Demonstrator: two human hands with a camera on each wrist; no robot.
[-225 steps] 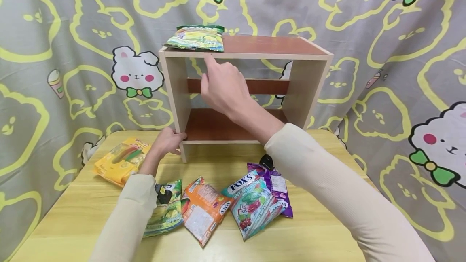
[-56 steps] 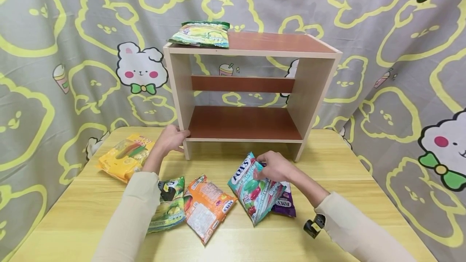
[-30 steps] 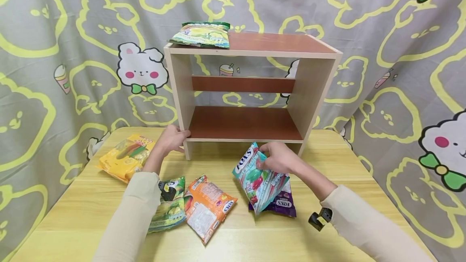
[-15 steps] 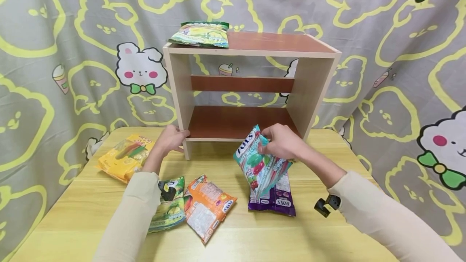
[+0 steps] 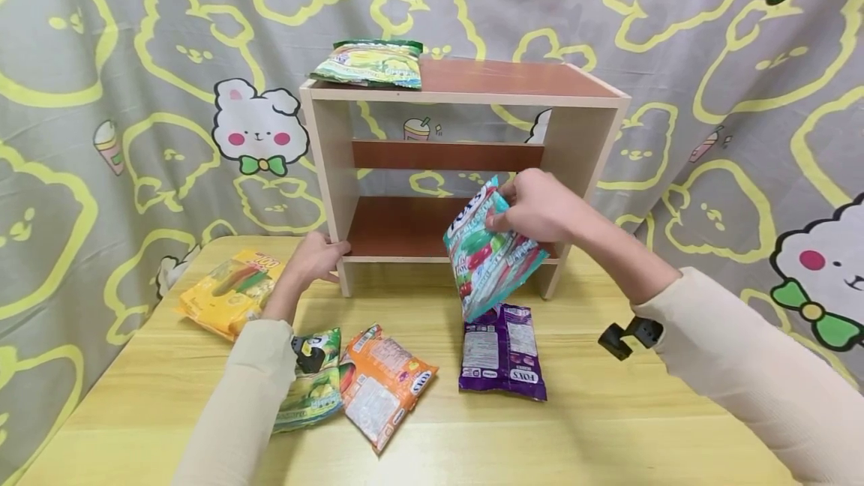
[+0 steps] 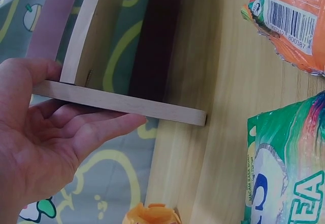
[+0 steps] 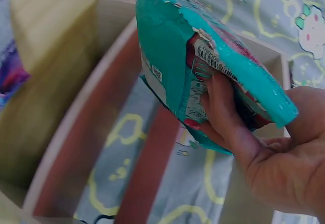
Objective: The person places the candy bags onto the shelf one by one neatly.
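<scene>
In the head view my right hand (image 5: 543, 207) pinches a teal FOX'S candy bag (image 5: 489, 253) by its upper right edge. The bag hangs tilted in front of the shelf's opening, above the table. Up close in the right wrist view, fingers press on the bag's back (image 7: 167, 71). My left hand (image 5: 313, 257) grips the left side panel (image 6: 122, 102) of the small wooden shelf (image 5: 466, 100), thumb on the inner side and fingers on the outer side. A green-and-yellow candy bag (image 5: 371, 64) lies on the shelf top at the left.
A purple FOX'S bag (image 5: 501, 355) lies below the held bag. Left of it are an orange bag (image 5: 385, 388), a green bag (image 5: 317, 388) partly under my left forearm, and a yellow bag (image 5: 232, 295). A patterned curtain (image 5: 709, 58) surrounds the wooden table (image 5: 607, 426).
My right hand has come down from the shelf top, taken hold of the teal bag and lifted it off the purple one, up before the shelf. The left hand keeps its grip.
</scene>
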